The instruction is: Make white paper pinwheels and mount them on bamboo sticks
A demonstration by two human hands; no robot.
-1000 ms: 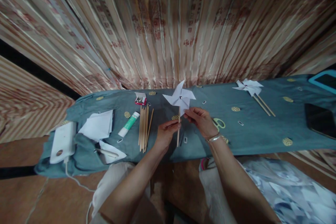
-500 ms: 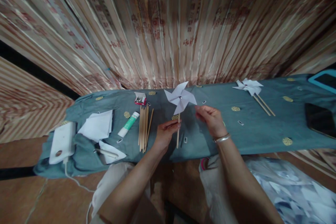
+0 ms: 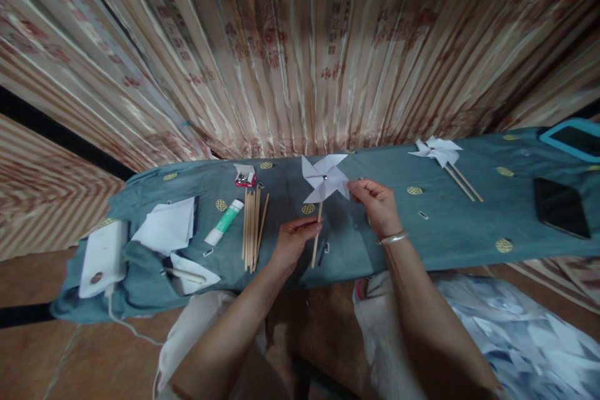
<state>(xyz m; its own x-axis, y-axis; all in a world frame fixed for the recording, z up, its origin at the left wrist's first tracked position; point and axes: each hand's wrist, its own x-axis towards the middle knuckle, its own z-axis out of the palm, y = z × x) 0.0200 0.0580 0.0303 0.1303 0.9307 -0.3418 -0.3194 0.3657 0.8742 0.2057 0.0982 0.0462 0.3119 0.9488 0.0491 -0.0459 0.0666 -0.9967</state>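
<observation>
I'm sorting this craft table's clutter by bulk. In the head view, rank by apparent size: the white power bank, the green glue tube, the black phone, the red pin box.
1. White power bank and black phone: look about alike, so unranked.
2. Green glue tube.
3. Red pin box, smallest.

Left hand (image 3: 291, 242) pinches the thin wooden stick (image 3: 317, 239) of a white paper pinwheel (image 3: 324, 179) upright over the teal patterned cloth (image 3: 469, 225), right hand (image 3: 377, 206) touching a blade tip, with a bundle of wooden sticks (image 3: 252, 229) and green-white glue tube (image 3: 224, 222) lying just to the left.
</observation>
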